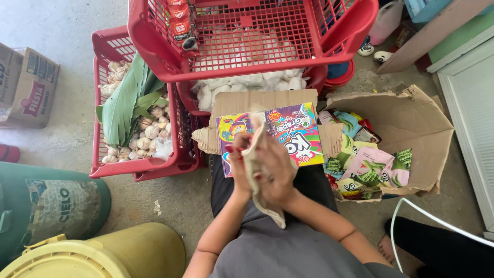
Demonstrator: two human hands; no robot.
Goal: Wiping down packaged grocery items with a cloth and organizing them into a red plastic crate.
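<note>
Both my hands meet in front of me over my lap, closed on a pale beige cloth (pixel 256 177) that hangs down between them. My left hand (pixel 237 157) grips its left side and my right hand (pixel 278 167) wraps its right side. Just beyond the hands a colourful printed box (pixel 296 131) lies on a flattened piece of cardboard (pixel 247 101).
A red crate (pixel 180 159) at left holds garlic bulbs (pixel 146 139) and green leaves (pixel 126 100). A red basket (pixel 257 62) stands ahead. An open cardboard box (pixel 417 128) of snack packets (pixel 373 172) sits right. A yellow bin (pixel 103 255) and green drum (pixel 46 206) are at lower left.
</note>
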